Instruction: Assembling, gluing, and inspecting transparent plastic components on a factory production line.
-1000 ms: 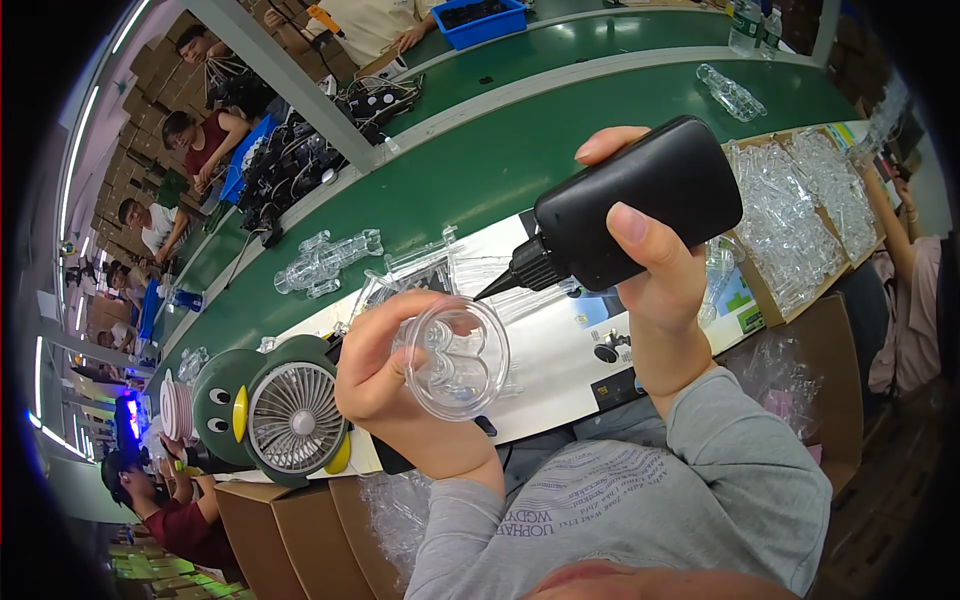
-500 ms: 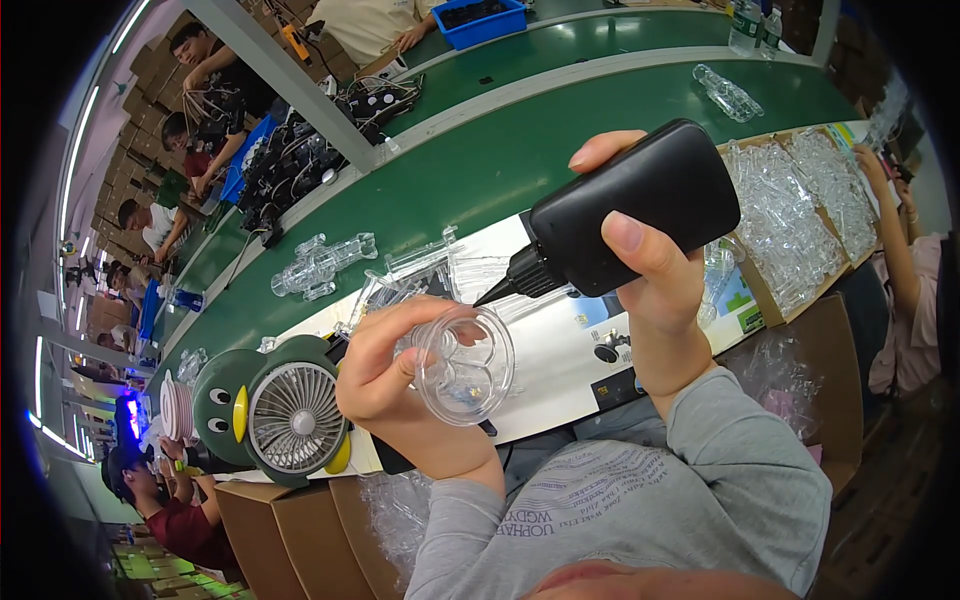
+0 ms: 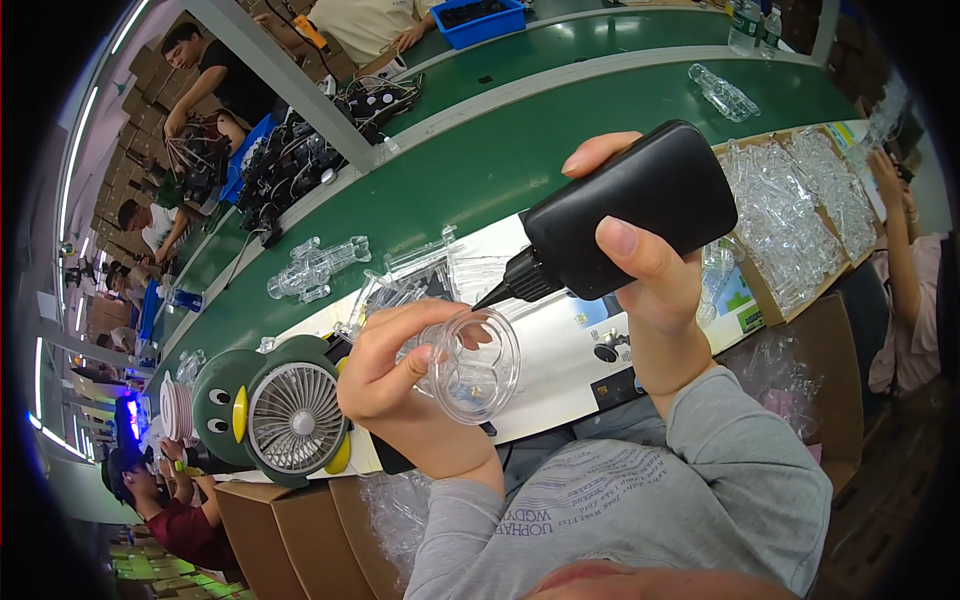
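Observation:
My left hand (image 3: 385, 365) is closed around a clear plastic part (image 3: 478, 405) with a round, flanged rim and rounded lobes inside; its open face is turned toward me. My right hand (image 3: 655, 270) grips a black squeeze bottle (image 3: 640, 195) tilted down to the left. The bottle's narrow black nozzle (image 3: 492, 297) ends at the upper edge of the plastic rim. Whether any liquid comes out is too small to see. Behind my left hand, several clear plastic pieces (image 3: 385, 300) lie on the white work surface.
A green penguin-faced fan (image 3: 300, 415) stands left of my left hand. Clear plastic assemblies (image 3: 320, 268) rest on the green table (image 3: 560, 130). At right, clear parts (image 3: 785, 225) fill cardboard trays. Dark cabled units (image 3: 290, 170) are piled beyond a metal post. Other people work along the line.
The clear plastic part has turned slightly and shifted a little right under the nozzle. The bottle has moved slightly left. At the far left, a co-worker has leaned over the cabled units.

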A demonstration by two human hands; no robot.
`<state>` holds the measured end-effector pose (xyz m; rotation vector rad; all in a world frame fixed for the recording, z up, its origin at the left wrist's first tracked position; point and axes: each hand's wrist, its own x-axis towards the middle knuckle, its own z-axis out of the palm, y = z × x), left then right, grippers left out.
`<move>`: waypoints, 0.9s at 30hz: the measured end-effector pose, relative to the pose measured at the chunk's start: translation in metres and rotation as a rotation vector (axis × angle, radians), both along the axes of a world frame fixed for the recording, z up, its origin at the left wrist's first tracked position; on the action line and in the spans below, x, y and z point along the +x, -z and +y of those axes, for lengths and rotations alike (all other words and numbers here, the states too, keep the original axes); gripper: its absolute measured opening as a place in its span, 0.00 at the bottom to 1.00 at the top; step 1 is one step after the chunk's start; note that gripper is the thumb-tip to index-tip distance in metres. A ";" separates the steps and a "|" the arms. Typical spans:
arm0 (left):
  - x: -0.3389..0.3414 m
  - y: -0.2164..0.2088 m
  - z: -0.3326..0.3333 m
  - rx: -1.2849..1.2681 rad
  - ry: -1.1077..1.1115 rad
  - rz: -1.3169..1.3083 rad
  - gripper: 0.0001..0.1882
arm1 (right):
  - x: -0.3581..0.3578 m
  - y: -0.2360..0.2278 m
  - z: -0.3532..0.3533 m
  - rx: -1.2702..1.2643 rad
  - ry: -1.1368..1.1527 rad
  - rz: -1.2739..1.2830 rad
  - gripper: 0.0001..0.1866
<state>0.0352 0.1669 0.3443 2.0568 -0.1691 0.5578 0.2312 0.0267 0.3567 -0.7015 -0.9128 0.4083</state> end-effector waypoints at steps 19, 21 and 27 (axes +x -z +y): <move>0.003 -0.008 -0.005 0.084 -0.006 0.047 0.20 | -0.006 -0.002 -0.004 -0.040 -0.020 0.039 0.24; 0.003 -0.007 -0.004 0.089 -0.008 0.056 0.19 | -0.005 -0.003 -0.005 -0.012 -0.055 0.030 0.21; 0.004 -0.008 0.003 -0.026 0.040 0.224 0.19 | -0.007 -0.002 -0.004 -0.042 -0.022 0.014 0.25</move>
